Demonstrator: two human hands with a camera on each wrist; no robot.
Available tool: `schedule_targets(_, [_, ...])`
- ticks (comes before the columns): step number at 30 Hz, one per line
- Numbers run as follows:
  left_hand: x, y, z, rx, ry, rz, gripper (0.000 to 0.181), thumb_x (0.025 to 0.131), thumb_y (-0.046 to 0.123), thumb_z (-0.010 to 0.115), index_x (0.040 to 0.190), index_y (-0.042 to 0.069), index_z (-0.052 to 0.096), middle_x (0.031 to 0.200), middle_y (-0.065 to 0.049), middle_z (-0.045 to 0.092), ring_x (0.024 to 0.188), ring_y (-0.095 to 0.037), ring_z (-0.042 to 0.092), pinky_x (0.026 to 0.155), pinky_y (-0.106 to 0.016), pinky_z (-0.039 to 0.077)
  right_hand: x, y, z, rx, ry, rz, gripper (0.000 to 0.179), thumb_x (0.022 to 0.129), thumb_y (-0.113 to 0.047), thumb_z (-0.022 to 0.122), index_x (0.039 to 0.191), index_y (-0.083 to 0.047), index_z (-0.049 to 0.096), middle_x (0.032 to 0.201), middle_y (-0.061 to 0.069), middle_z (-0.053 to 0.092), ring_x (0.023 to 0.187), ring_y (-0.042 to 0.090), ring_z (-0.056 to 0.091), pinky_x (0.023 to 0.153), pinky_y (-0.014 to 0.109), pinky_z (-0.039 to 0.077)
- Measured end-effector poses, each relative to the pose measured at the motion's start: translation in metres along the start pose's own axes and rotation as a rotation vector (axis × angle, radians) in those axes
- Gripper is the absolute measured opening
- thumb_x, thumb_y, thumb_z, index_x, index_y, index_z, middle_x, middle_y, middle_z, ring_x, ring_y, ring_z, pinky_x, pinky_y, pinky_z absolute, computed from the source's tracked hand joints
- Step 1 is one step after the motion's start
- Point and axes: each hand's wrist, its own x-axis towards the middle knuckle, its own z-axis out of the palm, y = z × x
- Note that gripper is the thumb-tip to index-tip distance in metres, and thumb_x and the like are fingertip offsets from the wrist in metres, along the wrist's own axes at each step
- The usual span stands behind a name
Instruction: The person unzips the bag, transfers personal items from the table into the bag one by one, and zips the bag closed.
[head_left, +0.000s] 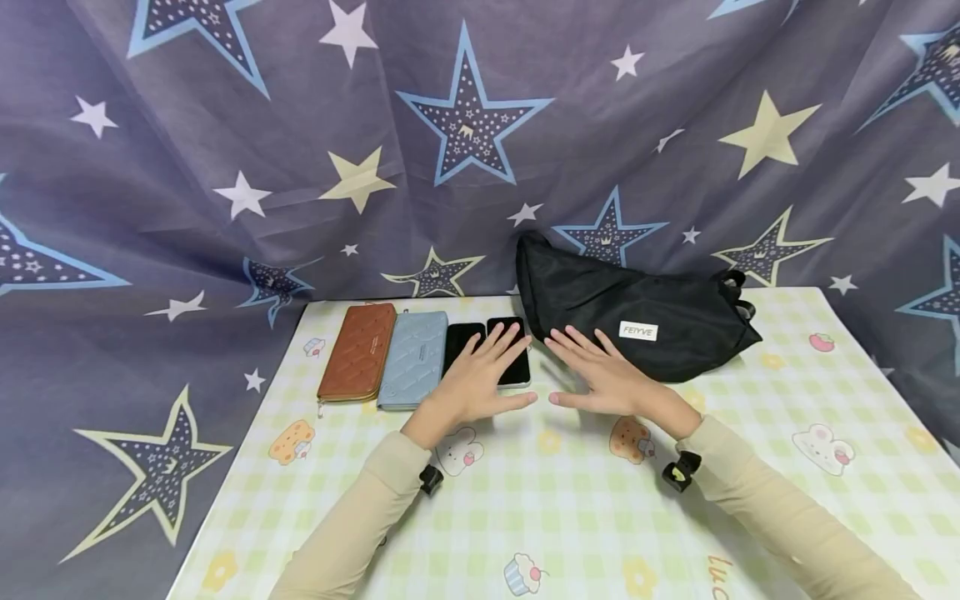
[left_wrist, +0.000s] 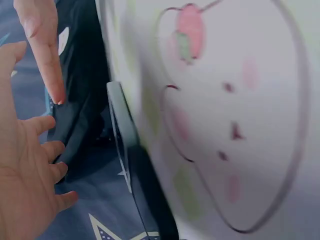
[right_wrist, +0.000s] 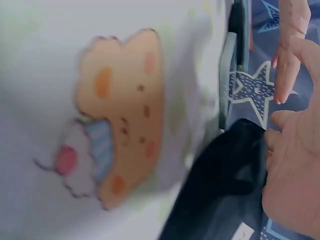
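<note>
My left hand (head_left: 480,379) hovers with fingers spread, in front of two dark-screened phones (head_left: 516,367) that it partly covers in the head view. My right hand (head_left: 603,375) is likewise spread, its fingertips near the left end of a black fabric bag (head_left: 600,292) with a white label. Both hands hold nothing, and their thumbs point toward each other with a small gap. The left wrist view shows the phone edge (left_wrist: 122,120) apart from the left fingers. To the left of the phones lie a light blue quilted wallet (head_left: 412,358) and a brown quilted wallet (head_left: 358,350).
The table (head_left: 570,508) wears a green-checked cloth printed with cartoon animals and cupcakes. Behind it hangs a dark curtain (head_left: 525,167) covered in stars. The bag leans toward this curtain at the back. Small black devices (head_left: 681,471) sit at the wrists.
</note>
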Motion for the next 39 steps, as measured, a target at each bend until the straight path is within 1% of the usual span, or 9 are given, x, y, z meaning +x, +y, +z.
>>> schedule_targets(9, [0.019, -0.001, -0.024, -0.070, 0.076, -0.036, 0.090, 0.095, 0.077, 0.042, 0.165, 0.026, 0.018, 0.173, -0.003, 0.010, 0.160, -0.025, 0.008, 0.126, -0.060, 0.017, 0.002, 0.015, -0.049, 0.149, 0.021, 0.038, 0.082, 0.099, -0.055, 0.058, 0.163, -0.016, 0.025, 0.170, 0.009, 0.022, 0.159, 0.036, 0.009, 0.123, 0.069, 0.001])
schedule_targets(15, [0.034, -0.003, -0.049, -0.197, 0.127, -0.068, 0.086, 0.097, 0.073, 0.044, 0.164, 0.024, 0.021, 0.172, -0.006, 0.015, 0.160, -0.031, 0.008, 0.127, -0.059, 0.014, -0.008, 0.039, -0.096, 0.394, 0.151, 0.139, 0.069, 0.101, -0.039, 0.063, 0.159, -0.013, 0.036, 0.164, 0.015, 0.035, 0.155, 0.036, 0.026, 0.124, 0.060, 0.022])
schedule_targets(19, [0.045, -0.008, -0.062, -0.288, 0.146, -0.107, 0.083, 0.099, 0.066, 0.048, 0.163, 0.018, 0.025, 0.170, -0.010, 0.022, 0.159, -0.034, 0.011, 0.127, -0.058, 0.017, -0.018, 0.052, -0.125, 0.553, 0.217, 0.257, 0.065, 0.102, -0.030, 0.064, 0.158, -0.008, 0.038, 0.158, 0.019, 0.044, 0.148, 0.033, 0.039, 0.121, 0.052, 0.032])
schedule_targets(22, [0.054, -0.014, -0.068, -0.437, 0.134, -0.155, 0.079, 0.102, 0.058, 0.052, 0.163, 0.015, 0.026, 0.169, -0.010, 0.024, 0.158, -0.034, 0.016, 0.126, -0.056, 0.022, -0.023, 0.063, -0.144, 0.595, 0.235, 0.384, 0.065, 0.104, -0.033, 0.059, 0.158, -0.005, 0.037, 0.156, 0.024, 0.045, 0.146, 0.035, 0.041, 0.119, 0.051, 0.035])
schedule_targets(27, [0.070, -0.025, -0.072, -0.833, 0.077, -0.288, 0.076, 0.103, 0.045, 0.056, 0.163, 0.013, 0.024, 0.168, -0.010, 0.027, 0.153, -0.033, 0.031, 0.123, -0.051, 0.032, -0.028, 0.083, -0.167, 0.691, 0.212, 0.578, 0.073, 0.106, -0.036, 0.052, 0.160, 0.002, 0.022, 0.162, 0.030, 0.027, 0.151, 0.045, 0.027, 0.123, 0.058, 0.027])
schedule_targets(32, [0.085, -0.032, -0.076, -1.176, 0.031, -0.459, 0.072, 0.103, 0.037, 0.056, 0.161, 0.007, 0.027, 0.168, -0.014, 0.027, 0.154, -0.033, 0.028, 0.126, -0.049, 0.027, -0.031, 0.102, -0.180, 0.770, 0.136, 0.680, 0.075, 0.108, -0.032, 0.047, 0.160, 0.008, 0.010, 0.164, 0.033, 0.013, 0.152, 0.051, 0.017, 0.124, 0.059, 0.022])
schedule_targets(33, [0.088, -0.033, -0.076, -1.224, 0.025, -0.491, 0.070, 0.103, 0.036, 0.056, 0.161, 0.007, 0.029, 0.168, -0.014, 0.027, 0.154, -0.033, 0.028, 0.126, -0.048, 0.026, -0.031, 0.105, -0.180, 0.760, 0.130, 0.693, 0.075, 0.108, -0.032, 0.046, 0.159, 0.009, 0.011, 0.162, 0.035, 0.020, 0.151, 0.050, 0.022, 0.123, 0.059, 0.025])
schedule_targets(36, [0.094, -0.036, -0.078, -1.366, 0.016, -0.561, 0.066, 0.103, 0.031, 0.056, 0.158, 0.003, 0.033, 0.166, -0.020, 0.028, 0.154, -0.036, 0.029, 0.127, -0.046, 0.025, -0.032, 0.117, -0.183, 0.746, 0.092, 0.745, 0.077, 0.107, -0.034, 0.044, 0.158, 0.013, 0.009, 0.159, 0.040, 0.020, 0.149, 0.051, 0.025, 0.123, 0.060, 0.026])
schedule_targets(39, [0.099, -0.039, -0.077, -1.434, 0.016, -0.609, 0.065, 0.103, 0.030, 0.056, 0.158, 0.004, 0.033, 0.166, -0.022, 0.028, 0.154, -0.035, 0.028, 0.127, -0.045, 0.025, -0.032, 0.129, -0.186, 0.745, 0.039, 0.789, 0.079, 0.106, -0.036, 0.041, 0.157, 0.014, 0.007, 0.156, 0.045, 0.018, 0.148, 0.054, 0.024, 0.122, 0.062, 0.027])
